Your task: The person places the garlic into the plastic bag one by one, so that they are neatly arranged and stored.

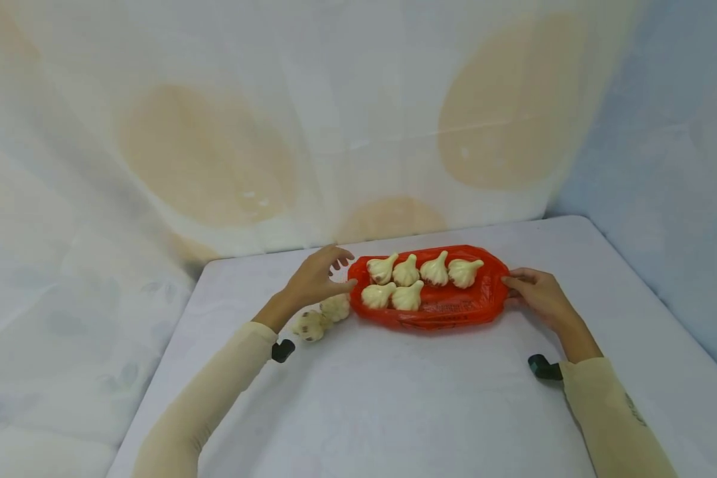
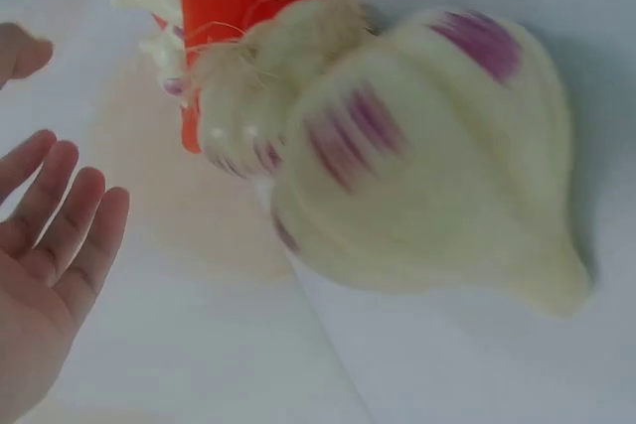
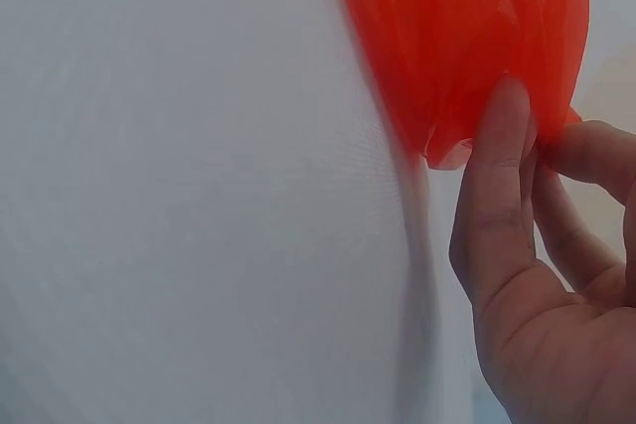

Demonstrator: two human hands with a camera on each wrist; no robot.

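A shallow tray covered in red plastic (image 1: 454,307) holds several garlic bulbs (image 1: 406,297), lying in two rows toward its left and back. At the tray's right end, my right hand (image 1: 538,297) pinches the edge of the red plastic (image 3: 462,37) between thumb and fingers. My left hand (image 1: 319,275) hovers by the left end with fingers spread and nothing in the palm; its thumb tip overlaps the tray's edge in the head view. Below that hand, two garlic bulbs with purple streaks lie on the table, the nearer bulb (image 2: 427,156) large in the left wrist view.
A white-covered table (image 1: 406,398) carries everything, its back edge close behind the tray. Patterned cloth (image 1: 358,119) hangs behind the table and along both sides. Dark devices (image 1: 283,350) are strapped at both wrists.
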